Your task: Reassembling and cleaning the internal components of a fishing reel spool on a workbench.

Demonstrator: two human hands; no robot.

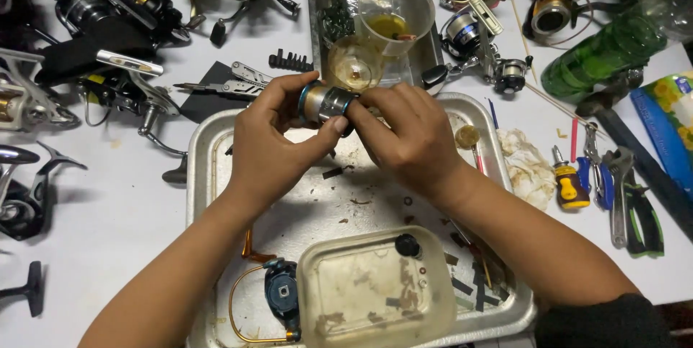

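Observation:
Both hands meet over a metal tray (209,147) and hold a fishing-reel spool (325,102), silver and gold with a blue rim. My left hand (271,142) wraps its left end, thumb across the front. From the right, my right hand (408,135) pinches its other end. The spool lies sideways, partly hidden by my fingers. In the tray below lie a dark blue reel body with an orange bail wire (278,294), a clear plastic tub (375,290) and several small dark parts.
Several fishing reels (108,23) crowd the white table at left and back. A second tray (426,37) holds a plastic cup with yellow liquid (393,12). A multi-tool (227,84), green bottle (603,55), rag (527,167), small screwdriver (570,182) and pliers (632,203) lie around.

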